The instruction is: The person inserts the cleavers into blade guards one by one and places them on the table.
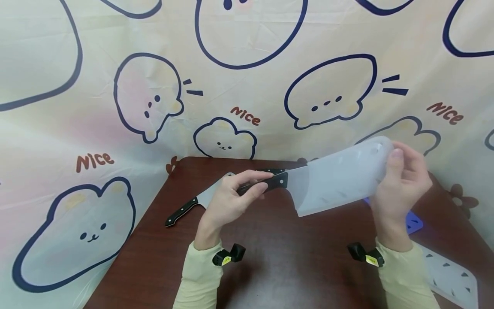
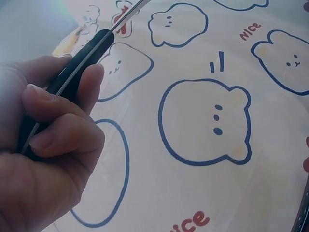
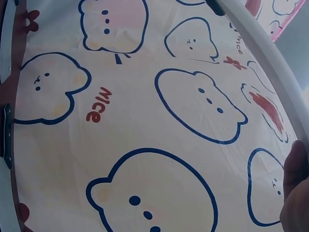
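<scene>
In the head view, my left hand grips the black riveted handle of a cleaver above the table. A milky white blade cover hides most of its blade, leaving a strip of metal bare by the handle. My right hand pinches the cover's far rounded end, thumb on the near face. The left wrist view shows the fingers of my left hand curled round the black handle. At the edge of the right wrist view, my right hand meets the white cover.
Another cleaver with a black handle lies on the brown table at the left. Behind my left hand shows another black handle. A blue cover and a white cover with triangular holes lie at the right.
</scene>
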